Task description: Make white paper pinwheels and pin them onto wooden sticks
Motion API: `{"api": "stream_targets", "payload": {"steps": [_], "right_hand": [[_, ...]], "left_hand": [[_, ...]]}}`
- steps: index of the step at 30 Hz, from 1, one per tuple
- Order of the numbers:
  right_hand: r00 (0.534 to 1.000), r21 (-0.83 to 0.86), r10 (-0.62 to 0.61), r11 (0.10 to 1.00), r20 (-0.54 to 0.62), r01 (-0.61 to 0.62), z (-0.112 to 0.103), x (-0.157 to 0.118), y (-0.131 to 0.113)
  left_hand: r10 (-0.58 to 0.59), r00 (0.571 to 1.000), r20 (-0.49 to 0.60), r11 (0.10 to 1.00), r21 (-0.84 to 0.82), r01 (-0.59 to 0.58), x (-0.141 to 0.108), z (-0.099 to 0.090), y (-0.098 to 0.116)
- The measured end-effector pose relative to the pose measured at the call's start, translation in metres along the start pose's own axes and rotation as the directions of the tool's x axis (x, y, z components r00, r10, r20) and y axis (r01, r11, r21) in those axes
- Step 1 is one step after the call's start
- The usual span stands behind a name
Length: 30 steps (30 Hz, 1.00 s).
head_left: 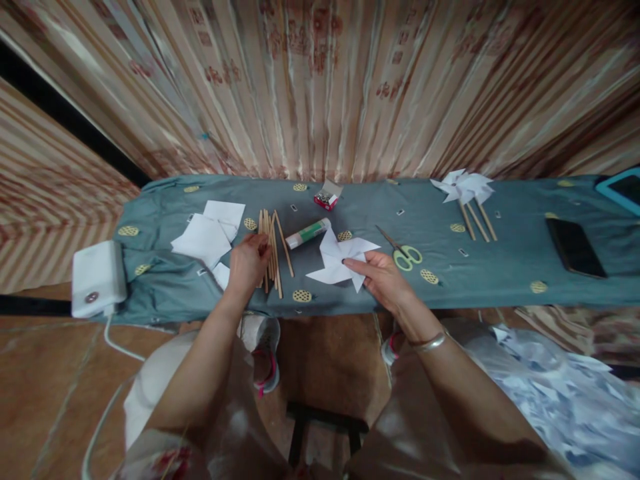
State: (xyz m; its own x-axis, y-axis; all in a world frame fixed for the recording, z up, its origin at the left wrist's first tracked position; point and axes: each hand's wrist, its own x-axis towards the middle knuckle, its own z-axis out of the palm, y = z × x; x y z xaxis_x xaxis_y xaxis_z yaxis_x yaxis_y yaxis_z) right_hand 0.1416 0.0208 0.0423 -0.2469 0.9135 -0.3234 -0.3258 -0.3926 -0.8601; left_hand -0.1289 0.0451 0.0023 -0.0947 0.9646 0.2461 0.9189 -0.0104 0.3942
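My right hand [385, 277] pinches a white paper pinwheel [336, 257] between thumb and fingers, the thumb on its middle. A dark spot shows at the pinwheel's centre by the thumb tip. Over on the left, my left hand [249, 263] is closed at a bundle of thin wooden sticks [273, 267], its fingertips pinched on a stick at the bundle's left side; the fingers partly hide the grip. A glue stick [308, 233] lies between the sticks and the pinwheel. Scissors with pale green handles [407, 257] lie right of the pinwheel.
White paper sheets [203, 240] lie at left, near a white power bank [99, 279] with a cable. A small red box [328, 195] of metal bits stands at the back. Finished pinwheels on sticks [465, 190], a phone [575, 248] and a blue-edged device [623, 190] are at right.
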Motion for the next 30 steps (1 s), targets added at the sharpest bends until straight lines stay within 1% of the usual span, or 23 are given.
{"api": "stream_targets", "payload": {"steps": [7,14,17,20,23,26,27,28,29,30], "right_hand": [[1.0,-0.026,-0.024,0.999,0.001,0.024,-0.005,-0.002,-0.002],[0.999,-0.03,-0.038,0.999,-0.01,0.037,-0.011,-0.003,-0.001],[0.999,-0.021,-0.047,0.999,-0.015,0.047,-0.012,-0.006,-0.002],[0.998,-0.016,-0.07,0.997,-0.011,0.069,-0.014,-0.009,-0.004],[0.996,-0.023,-0.085,0.996,-0.009,0.085,-0.016,-0.012,-0.006],[0.995,-0.027,-0.095,0.995,-0.009,0.095,-0.018,-0.016,-0.007],[0.995,-0.027,-0.099,0.995,-0.014,0.099,-0.018,-0.016,-0.007],[0.994,-0.028,-0.105,0.994,-0.023,0.105,-0.017,-0.017,-0.007],[0.993,-0.03,-0.112,0.993,-0.034,0.111,-0.017,-0.018,-0.007],[0.992,-0.031,-0.12,0.992,-0.045,0.118,-0.016,-0.019,-0.007]], "left_hand": [[-0.055,0.998,0.017,0.998,0.011,0.054,0.002,0.0,-0.002],[-0.03,0.999,0.036,0.993,0.111,0.026,-0.002,-0.005,0.009],[-0.068,0.997,0.045,0.994,0.09,0.064,-0.003,-0.008,0.014],[-0.117,0.993,0.023,0.993,0.029,0.116,-0.005,-0.013,0.018],[-0.121,0.993,-0.015,0.989,-0.084,0.119,-0.011,-0.018,0.023],[-0.119,0.992,-0.034,0.95,-0.294,0.104,-0.018,-0.021,0.035],[-0.126,0.992,-0.019,0.917,-0.383,0.109,-0.022,-0.022,0.04],[-0.135,0.991,0.008,0.866,-0.485,0.122,-0.026,-0.022,0.047],[-0.166,0.984,0.062,0.785,-0.596,0.171,-0.031,-0.022,0.054],[-0.206,0.969,0.139,0.68,-0.691,0.243,-0.037,-0.022,0.062]]}}
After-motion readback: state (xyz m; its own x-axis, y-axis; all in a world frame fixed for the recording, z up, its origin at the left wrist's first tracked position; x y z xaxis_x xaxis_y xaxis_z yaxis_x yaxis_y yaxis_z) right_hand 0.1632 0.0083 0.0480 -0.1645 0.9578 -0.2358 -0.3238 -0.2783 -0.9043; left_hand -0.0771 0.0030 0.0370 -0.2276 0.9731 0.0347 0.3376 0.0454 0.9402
